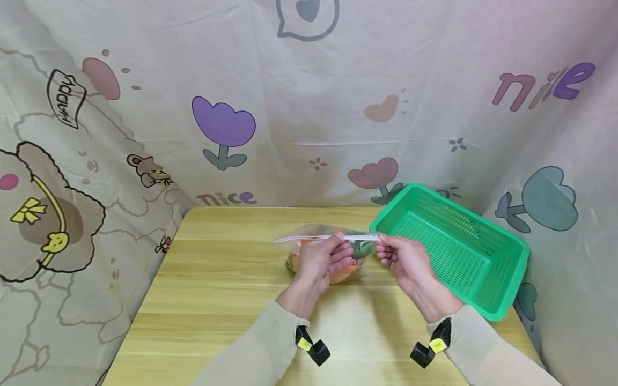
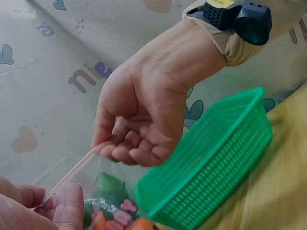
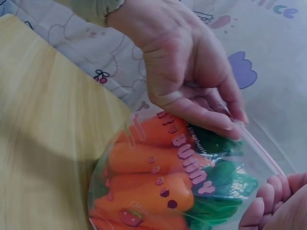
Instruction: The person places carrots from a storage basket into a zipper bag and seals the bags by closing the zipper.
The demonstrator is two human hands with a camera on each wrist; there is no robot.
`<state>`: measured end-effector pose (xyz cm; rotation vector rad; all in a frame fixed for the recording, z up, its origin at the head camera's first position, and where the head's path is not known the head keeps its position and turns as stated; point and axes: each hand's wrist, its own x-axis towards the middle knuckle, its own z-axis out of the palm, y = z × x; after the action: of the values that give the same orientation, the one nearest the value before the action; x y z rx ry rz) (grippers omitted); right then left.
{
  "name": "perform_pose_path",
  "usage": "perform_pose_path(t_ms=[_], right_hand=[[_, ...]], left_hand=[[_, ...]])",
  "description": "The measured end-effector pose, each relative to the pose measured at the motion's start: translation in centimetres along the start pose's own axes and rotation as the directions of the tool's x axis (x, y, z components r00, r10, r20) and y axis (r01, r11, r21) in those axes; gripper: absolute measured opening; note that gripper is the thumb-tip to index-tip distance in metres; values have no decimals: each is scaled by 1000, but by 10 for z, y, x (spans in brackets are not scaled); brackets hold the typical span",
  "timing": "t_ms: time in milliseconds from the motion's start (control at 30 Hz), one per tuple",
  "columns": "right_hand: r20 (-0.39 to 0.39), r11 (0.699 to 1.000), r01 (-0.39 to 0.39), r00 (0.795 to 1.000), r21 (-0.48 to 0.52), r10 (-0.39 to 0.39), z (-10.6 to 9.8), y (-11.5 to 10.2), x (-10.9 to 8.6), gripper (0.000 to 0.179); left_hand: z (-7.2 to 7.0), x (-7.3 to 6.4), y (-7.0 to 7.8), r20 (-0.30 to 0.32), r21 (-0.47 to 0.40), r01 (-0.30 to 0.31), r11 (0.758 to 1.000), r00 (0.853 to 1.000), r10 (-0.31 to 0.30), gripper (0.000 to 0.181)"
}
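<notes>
A clear zip bag (image 1: 345, 273) with pink printed letters stands on the table, its zip strip uppermost. Through the plastic show several orange carrot-shaped things (image 3: 148, 191) with green tops (image 3: 220, 191). Near the middle of the zip strip, my left hand (image 1: 322, 261) pinches it between thumb and fingers. At the strip's right end my right hand (image 1: 405, 261) pinches the corner, with the other fingers curled below. In the left wrist view, the pink strip (image 2: 72, 170) runs straight between both hands.
A green perforated plastic basket (image 1: 449, 252) stands at the table's right side, close beyond my right hand. The wooden table (image 1: 217, 300) reaches back to a printed cloth (image 1: 299, 107) that hangs behind and along the sides.
</notes>
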<state>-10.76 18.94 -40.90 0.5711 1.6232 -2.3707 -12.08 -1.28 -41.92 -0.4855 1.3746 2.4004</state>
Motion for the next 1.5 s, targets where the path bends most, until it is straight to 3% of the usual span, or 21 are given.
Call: perform_pose_path(t_ms=[367,633,867,1167,1333,1500], right_hand=[[-16,1000,15,1000,6,-15,-2,-4,4,17],[-35,1000,8,999,-13,-9,-8,-5,7,20],[-43,1000,3,999,1,-3,-16,-8,11,23],[-56,1000,-16,998,20,17,-23,-13,18,25],[-62,1000,-23,998,6,23,-27,-15,19,23],[-14,996,-34,999,-78,33,-28,-17,20,20]], left_hand=[[-19,4,11,6,-8,-11,1000,1000,11,27],[-36,6,21,-38,-29,-11,1000,999,10,15],[-53,8,31,-58,-18,-52,998,997,51,23],[-77,11,48,-62,2,-80,997,995,80,18],[-82,12,52,-75,6,-83,997,994,83,21],[-83,13,54,-87,-2,-89,996,992,88,15]])
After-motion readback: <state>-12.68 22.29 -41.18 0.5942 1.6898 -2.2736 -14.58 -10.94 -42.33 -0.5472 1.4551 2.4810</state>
